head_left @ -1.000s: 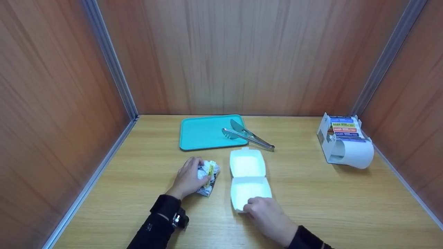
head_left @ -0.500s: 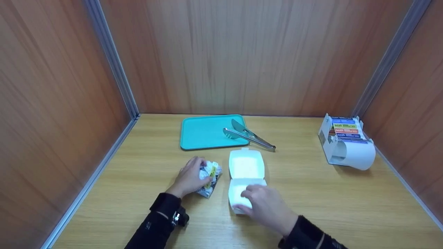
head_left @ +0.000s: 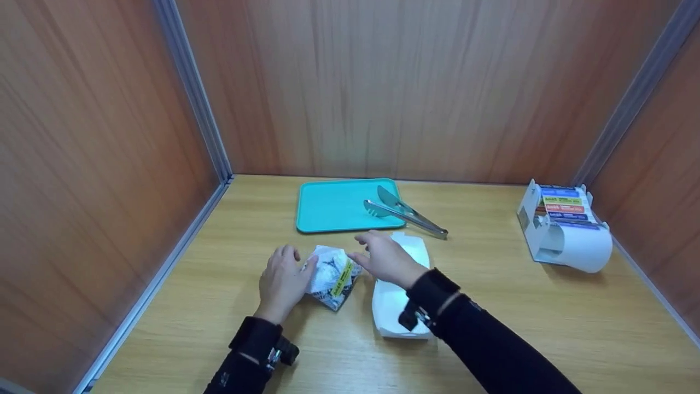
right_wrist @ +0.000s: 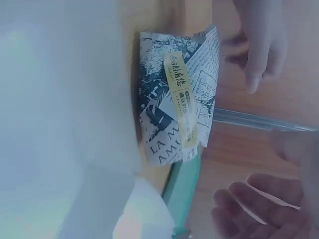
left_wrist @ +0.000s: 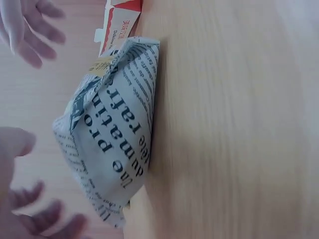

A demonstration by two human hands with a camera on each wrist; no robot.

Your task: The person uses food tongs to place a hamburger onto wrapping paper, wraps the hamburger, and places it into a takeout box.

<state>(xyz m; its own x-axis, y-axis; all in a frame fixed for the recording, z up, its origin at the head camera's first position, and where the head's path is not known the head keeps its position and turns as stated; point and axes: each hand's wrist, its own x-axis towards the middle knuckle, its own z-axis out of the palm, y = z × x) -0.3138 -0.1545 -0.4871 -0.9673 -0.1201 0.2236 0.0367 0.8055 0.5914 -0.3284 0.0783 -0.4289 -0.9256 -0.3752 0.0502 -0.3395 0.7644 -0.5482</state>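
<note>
A package wrapped in newsprint-patterned paper (head_left: 331,276), with a yellow sticker strip on it, lies on the table between my hands. My left hand (head_left: 284,282) is at its left side, fingers relaxed and thumb right at the paper. Over the white clamshell box (head_left: 396,312), my right hand (head_left: 385,257) reaches left, fingertips close to the package's upper right corner. In the left wrist view, the package (left_wrist: 114,129) shows no fingers round it. The right wrist view shows the sticker (right_wrist: 180,99) and right-hand fingers (right_wrist: 266,199) apart from the package. My right forearm partly hides the box.
Behind the hands lies a turquoise tray (head_left: 328,210), with metal tongs (head_left: 407,213) resting across its right edge. A white dispenser with a paper roll (head_left: 579,243) stands at the right. Wood-grain panels (head_left: 410,87) enclose the table at the back and sides.
My right hand has left the front of the box and moved up and left towards the package. My left hand has loosened from the package and drawn slightly left.
</note>
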